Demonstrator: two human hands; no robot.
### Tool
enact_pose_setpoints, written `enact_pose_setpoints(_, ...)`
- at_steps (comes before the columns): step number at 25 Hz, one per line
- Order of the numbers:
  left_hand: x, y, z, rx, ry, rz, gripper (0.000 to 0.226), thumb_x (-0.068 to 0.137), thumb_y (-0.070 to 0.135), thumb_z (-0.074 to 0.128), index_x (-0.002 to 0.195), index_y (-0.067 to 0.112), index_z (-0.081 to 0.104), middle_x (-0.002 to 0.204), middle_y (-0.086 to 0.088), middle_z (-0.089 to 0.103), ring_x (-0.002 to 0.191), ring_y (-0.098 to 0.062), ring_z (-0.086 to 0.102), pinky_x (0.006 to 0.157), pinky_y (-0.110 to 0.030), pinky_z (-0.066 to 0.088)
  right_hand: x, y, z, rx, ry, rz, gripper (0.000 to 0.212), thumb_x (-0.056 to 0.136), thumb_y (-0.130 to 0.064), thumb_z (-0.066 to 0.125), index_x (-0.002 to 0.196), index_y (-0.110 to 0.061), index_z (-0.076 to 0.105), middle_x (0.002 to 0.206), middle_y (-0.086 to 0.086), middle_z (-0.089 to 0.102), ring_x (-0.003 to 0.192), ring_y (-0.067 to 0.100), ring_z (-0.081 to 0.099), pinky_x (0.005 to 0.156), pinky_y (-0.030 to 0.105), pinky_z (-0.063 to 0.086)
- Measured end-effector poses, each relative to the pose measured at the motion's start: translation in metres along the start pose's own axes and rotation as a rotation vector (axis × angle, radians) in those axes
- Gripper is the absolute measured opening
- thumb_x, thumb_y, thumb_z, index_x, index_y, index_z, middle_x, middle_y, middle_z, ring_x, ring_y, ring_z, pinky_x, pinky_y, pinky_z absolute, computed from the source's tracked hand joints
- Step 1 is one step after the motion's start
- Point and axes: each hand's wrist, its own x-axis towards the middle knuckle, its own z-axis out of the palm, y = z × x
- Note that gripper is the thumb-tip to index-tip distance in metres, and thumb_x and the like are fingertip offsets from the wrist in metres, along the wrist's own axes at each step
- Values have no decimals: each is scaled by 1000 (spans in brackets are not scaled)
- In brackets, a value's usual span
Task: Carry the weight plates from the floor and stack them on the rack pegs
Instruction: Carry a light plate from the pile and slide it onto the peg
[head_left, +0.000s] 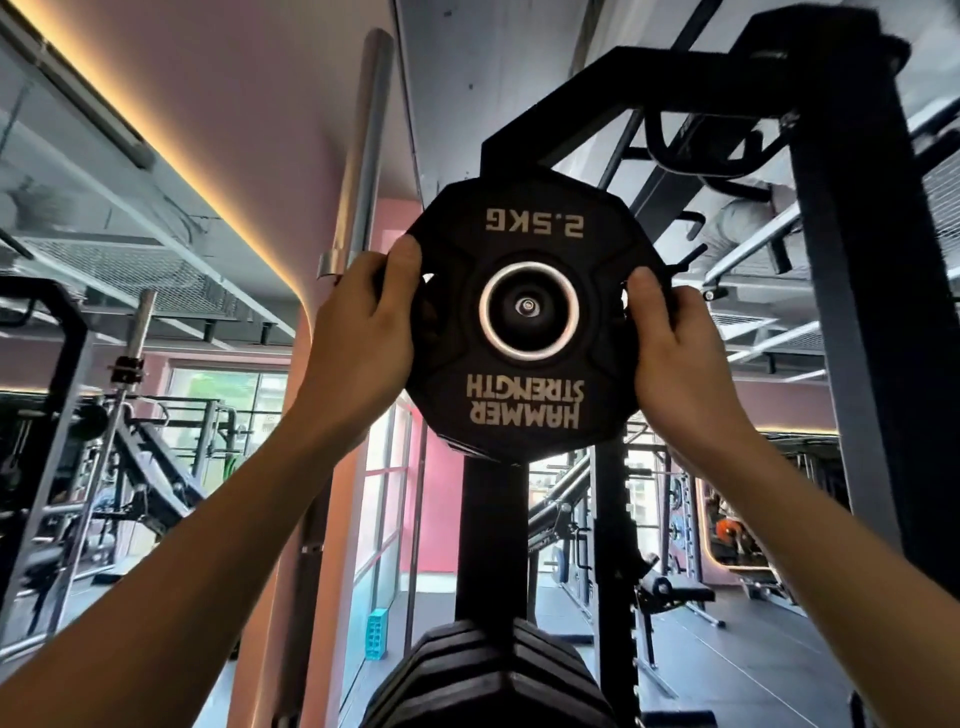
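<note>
Rack (852, 312) fills most of the view, black uprights and crossbars running up the right side, with one post straight ahead. Low on that post there's already a stack of bigger plates (498, 675) sitting edge-on, so a chunk of the job looks done. Can't see the floor where the loose ones were, so no idea how many are left.

Next down in size: the 2.5 kg plate (527, 389), held up high in front of the post, lettering upside down. Its centre ring lines up around the end of a peg (528, 306), so I'd say it's right at the sliding-on stage. Whether it's fully seated against the post I can't tell from this angle.

Left hand (363, 332) has its fingers curled round the plate's left edge, thumb on the face. Right hand (675, 348) does the same on the right edge. Both are clamped on, nothing let go yet.
</note>
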Motion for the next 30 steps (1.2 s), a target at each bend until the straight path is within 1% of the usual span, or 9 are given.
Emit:
enact_pose_setpoints(2,6,-13,8,-4,-24,-25,45,100,54,36,92,18,60,81,8,61,72,-2,55,62,-22,39,7,12,5,-9,5,9,46,95,-62,42,107,-19,53,100,1,65,97,20,65,92,53,51)
enact_pose_setpoints(5,11,-28,17,-16,-31,-57,44,100,54,38,83,20,61,72,11,60,61,6,54,56,-15,39,15,28,10,-32,-10,29,49,92,-65,43,104,-18,54,102,3,65,97,21,65,90,53,52)
enact_pose_setpoints(15,13,-46,26,-34,-48,-46,47,99,55,38,97,16,64,88,3,66,78,-7,59,69,-27,44,23,47,13,-52,-29,11,40,97,-57,42,102,-19,54,99,3,63,93,19,63,89,48,53)
enact_pose_setpoints(17,12,-41,23,36,-42,-46,49,99,56,35,93,16,62,87,2,64,81,-13,58,69,-31,41,21,42,11,-99,-59,17,40,98,-57,39,101,-20,54,100,4,63,95,20,63,85,44,53)
enact_pose_setpoints(20,8,-33,12,354,17,28,46,98,58,32,91,21,59,93,-5,61,87,-25,56,71,-34,35,14,27,-2,-416,-82,-45,52,98,-60,32,99,-13,55,86,3,60,82,22,60,66,33,42)
enact_pose_setpoints(22,3,-22,2,448,109,101,38,97,55,37,105,23,55,100,-6,58,87,-26,55,73,-33,34,8,15,-14,-564,-12,-109,52,96,-63,33,94,-14,50,77,0,57,79,26,58,67,35,37)
enact_pose_setpoints(24,-1,-9,-3,460,151,145,32,97,51,41,100,21,52,96,-3,57,84,-25,53,71,-33,33,0,3,-19,-614,1,-143,49,96,-64,36,90,-17,48,75,-4,55,78,25,55,70,38,39)
enact_pose_setpoints(28,-14,5,8,584,19,190,31,100,44,40,83,20,51,73,6,45,65,-12,43,57,-28,28,-12,-11,-3,-557,-173,-132,40,96,-57,43,80,-22,52,80,-2,62,81,23,60,75,42,48)
enact_pose_setpoints(30,-20,-2,17,650,-23,244,30,101,41,40,86,18,51,80,4,42,70,-13,40,61,-28,28,-13,-6,6,-629,-182,-149,35,98,-52,45,84,-20,53,84,0,64,84,26,61,75,41,48)
